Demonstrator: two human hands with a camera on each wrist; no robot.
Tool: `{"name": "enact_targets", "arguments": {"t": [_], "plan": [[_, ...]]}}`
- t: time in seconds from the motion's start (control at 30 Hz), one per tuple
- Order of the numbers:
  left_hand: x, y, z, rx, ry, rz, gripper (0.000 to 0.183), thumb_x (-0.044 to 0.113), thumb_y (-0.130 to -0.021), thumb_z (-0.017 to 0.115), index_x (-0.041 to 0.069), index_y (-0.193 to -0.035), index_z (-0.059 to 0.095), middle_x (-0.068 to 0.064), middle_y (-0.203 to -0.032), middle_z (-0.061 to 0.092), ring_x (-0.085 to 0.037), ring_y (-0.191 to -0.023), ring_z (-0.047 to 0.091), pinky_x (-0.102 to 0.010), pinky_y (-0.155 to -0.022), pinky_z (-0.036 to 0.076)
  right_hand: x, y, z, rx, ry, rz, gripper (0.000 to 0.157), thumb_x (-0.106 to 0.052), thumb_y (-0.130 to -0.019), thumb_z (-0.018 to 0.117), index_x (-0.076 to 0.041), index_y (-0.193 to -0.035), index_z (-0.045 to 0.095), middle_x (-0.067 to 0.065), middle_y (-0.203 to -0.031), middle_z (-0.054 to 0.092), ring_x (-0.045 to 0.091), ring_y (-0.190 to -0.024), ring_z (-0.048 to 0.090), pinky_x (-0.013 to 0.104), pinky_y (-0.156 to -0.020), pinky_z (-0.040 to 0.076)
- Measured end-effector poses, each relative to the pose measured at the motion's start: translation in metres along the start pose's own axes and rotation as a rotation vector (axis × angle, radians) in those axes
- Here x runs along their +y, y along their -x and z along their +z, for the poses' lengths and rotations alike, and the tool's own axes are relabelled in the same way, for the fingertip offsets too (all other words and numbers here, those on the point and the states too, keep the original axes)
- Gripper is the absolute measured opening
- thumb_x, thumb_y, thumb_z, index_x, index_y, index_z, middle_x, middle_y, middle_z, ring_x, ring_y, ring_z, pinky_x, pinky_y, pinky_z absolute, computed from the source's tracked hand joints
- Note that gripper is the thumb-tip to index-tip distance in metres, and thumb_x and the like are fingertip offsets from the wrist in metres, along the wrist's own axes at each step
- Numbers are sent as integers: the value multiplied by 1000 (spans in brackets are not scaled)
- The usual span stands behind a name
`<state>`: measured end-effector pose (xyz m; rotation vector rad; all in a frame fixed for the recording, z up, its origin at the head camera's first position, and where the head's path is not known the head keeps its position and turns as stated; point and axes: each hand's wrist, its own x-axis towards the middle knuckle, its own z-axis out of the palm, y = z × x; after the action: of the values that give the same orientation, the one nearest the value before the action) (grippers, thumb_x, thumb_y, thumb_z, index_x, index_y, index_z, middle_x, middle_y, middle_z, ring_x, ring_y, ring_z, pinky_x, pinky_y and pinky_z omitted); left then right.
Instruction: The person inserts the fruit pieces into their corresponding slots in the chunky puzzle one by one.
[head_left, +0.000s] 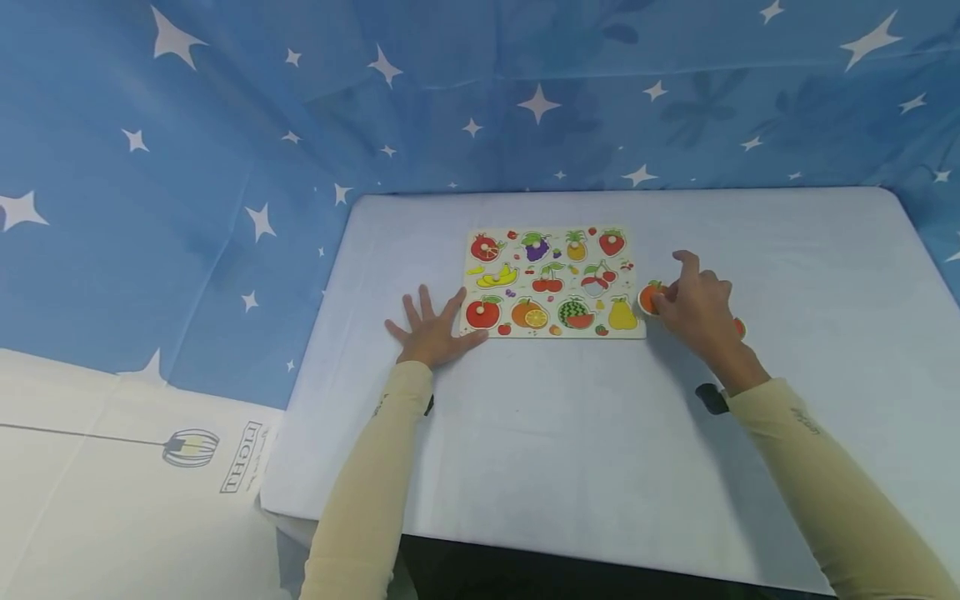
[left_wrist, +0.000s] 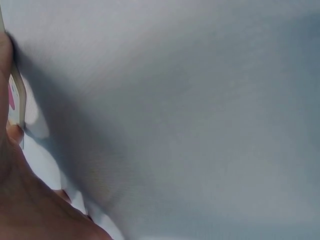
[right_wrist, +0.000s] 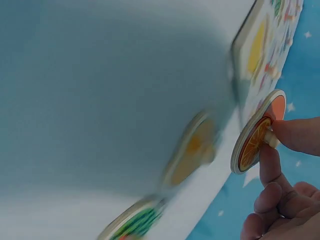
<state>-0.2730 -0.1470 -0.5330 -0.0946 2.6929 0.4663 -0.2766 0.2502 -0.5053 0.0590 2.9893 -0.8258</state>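
A fruit puzzle board [head_left: 517, 293] lies on the white-covered table. My left hand [head_left: 432, 335] rests flat with spread fingers at its left side, thumb and index fingertip on the board's edge; the left wrist view shows part of this hand [left_wrist: 35, 205]. Just past the board's right edge, my right hand [head_left: 701, 312] holds an orange puzzle piece [head_left: 651, 297]. In the right wrist view, its thumb and a finger pinch the small knob of the orange piece [right_wrist: 256, 140], which is raised and tilted. The other fingers are curled below.
On the table near the right hand lie a blurred yellowish piece [right_wrist: 187, 155] and a watermelon piece [right_wrist: 137, 222]. Several knobbed pieces, such as the apple [head_left: 482, 313] and grapes [head_left: 535, 247], sit in the board. A blue star-patterned cloth [head_left: 450, 108] hangs behind the table.
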Motion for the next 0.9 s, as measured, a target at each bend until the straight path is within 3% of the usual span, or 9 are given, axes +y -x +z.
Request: {"name": "enact_targets", "arguments": {"t": [0.4,0.63,0.9], "plan": [[1,-1,0,-3,-38,-21,98,74,-93,64,45,-172,13,-16,-177,-18,-47,-159,-18,-82,-116,-5,-53,-9,28,-10,22,-189,71,-8,-98,70,10,-156,33,21,-89,65,43,-92,55,67,-97,34],[2,-1,-1,8,-62,-38,98,77,-92,62,46,-171,14,-16,-178,-15,-48,-160,-15,-85,-115,-1,-81,-13,48,-64,34,-234,71,-10,-98,74,5,-156,35,19,-90,65,44,-98,57,68,-105,33],[5,2,-3,14,-26,-52,97,73,-91,67,46,-171,18,-15,-178,-14,-48,-160,-15,-89,-111,2,-105,-17,65,-52,49,-316,72,-8,-96,76,6,-156,38,14,-78,62,43,-94,59,70,-104,35]]}}
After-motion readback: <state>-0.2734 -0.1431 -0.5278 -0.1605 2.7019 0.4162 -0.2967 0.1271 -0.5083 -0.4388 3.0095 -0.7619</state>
